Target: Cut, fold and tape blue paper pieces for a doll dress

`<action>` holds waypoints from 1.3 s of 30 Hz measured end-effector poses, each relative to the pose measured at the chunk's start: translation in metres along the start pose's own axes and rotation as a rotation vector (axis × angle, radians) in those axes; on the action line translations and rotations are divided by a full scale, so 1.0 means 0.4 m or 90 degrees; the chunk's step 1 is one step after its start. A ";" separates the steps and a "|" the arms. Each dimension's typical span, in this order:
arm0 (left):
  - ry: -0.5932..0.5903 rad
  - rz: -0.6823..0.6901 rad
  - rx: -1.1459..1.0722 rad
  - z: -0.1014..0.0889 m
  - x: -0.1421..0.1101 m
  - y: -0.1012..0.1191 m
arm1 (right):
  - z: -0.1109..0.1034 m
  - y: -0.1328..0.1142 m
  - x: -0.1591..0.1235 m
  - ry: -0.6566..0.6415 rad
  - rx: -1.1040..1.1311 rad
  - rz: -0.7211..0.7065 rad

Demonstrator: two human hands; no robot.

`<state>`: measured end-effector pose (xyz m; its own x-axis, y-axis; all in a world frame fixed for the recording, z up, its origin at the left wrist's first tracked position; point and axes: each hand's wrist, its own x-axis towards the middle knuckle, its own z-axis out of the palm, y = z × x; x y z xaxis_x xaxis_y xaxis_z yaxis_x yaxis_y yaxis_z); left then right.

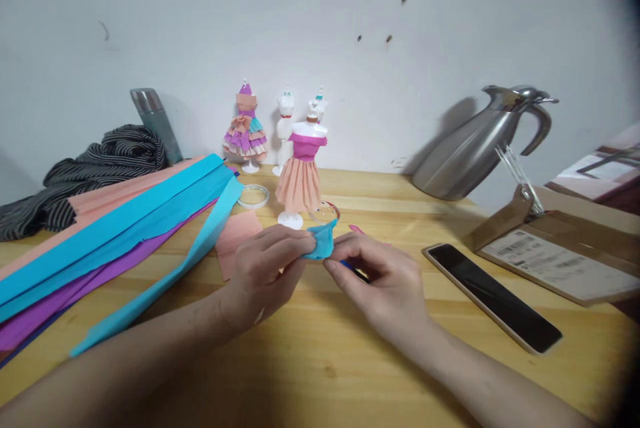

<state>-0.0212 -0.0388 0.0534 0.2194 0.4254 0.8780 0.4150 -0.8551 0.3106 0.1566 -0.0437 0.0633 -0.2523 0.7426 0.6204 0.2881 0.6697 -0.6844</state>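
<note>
A small folded piece of blue crepe paper (pixel 319 241) is held up over the middle of the table. My left hand (pixel 267 261) is closed on its left side, thumb and fingers pinching it. At its right edge, the thumb and fingertips of my right hand (pixel 383 275) pinch the paper too. Just behind the hands stands a small white mannequin (pixel 307 129) wearing a magenta off-shoulder top and a pleated peach skirt (pixel 299 185). A flat peach paper piece (pixel 237 238) lies beside my left hand. Something dark blue is partly hidden behind my right fingers.
Long crepe paper strips (pixel 150 228) spread across the left, near a striped cloth (pixel 105 158) and a flask (pixel 159 125). A tape roll (pixel 253 197) and a dressed mannequin (pixel 245 128) stand behind. On the right are a phone (pixel 493 298), a cardboard box (pixel 565 248) and a steel jug (pixel 463 145).
</note>
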 end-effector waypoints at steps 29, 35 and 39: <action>-0.014 0.206 0.104 -0.033 0.030 0.020 | 0.029 0.026 -0.014 -0.083 0.581 0.294; -0.003 0.216 0.088 -0.024 0.025 0.015 | 0.035 0.028 -0.013 -0.086 0.602 0.291; -0.007 0.176 0.081 -0.021 0.027 0.020 | 0.032 0.021 -0.014 -0.026 0.454 0.209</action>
<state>-0.0231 -0.0436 0.0684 0.3487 0.1850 0.9188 0.4450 -0.8955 0.0114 0.1485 -0.0422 0.0493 -0.2945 0.8935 0.3390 -0.3047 0.2484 -0.9195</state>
